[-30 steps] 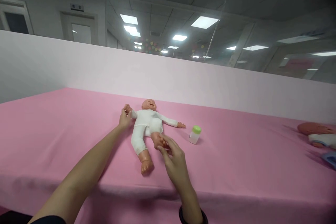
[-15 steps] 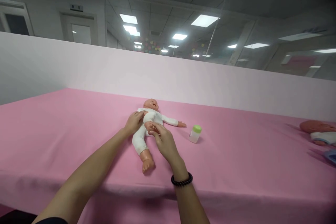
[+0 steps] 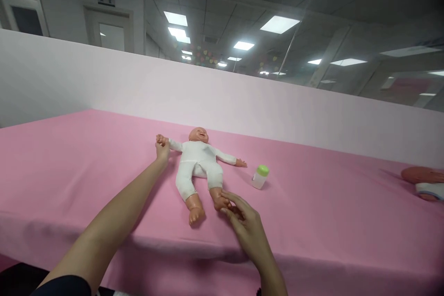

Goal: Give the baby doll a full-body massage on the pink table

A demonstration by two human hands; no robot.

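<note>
A baby doll (image 3: 199, 155) with a white cloth body lies on its back on the pink-covered table (image 3: 305, 203), head away from me. Its arms stretch out sideways and both legs point toward me. My left hand (image 3: 163, 150) grips the doll's hand at the left end of its outstretched arm. Around the doll's foot on the right, my right hand (image 3: 244, 222) has its thumb and fingers closed. Beside the doll's other arm stands a small bottle (image 3: 260, 177) with a green cap, touched by neither hand.
At the far right edge lies another doll (image 3: 421, 182), partly cut off, with a white and blue garment. A white low wall (image 3: 222, 97) runs behind the table, with glass above it. The table's front edge is close to me.
My left hand has moved left, drawing the doll's arm out sideways from its chest. My right hand has come down toward me with the doll's foot, straightening the bent leg.
</note>
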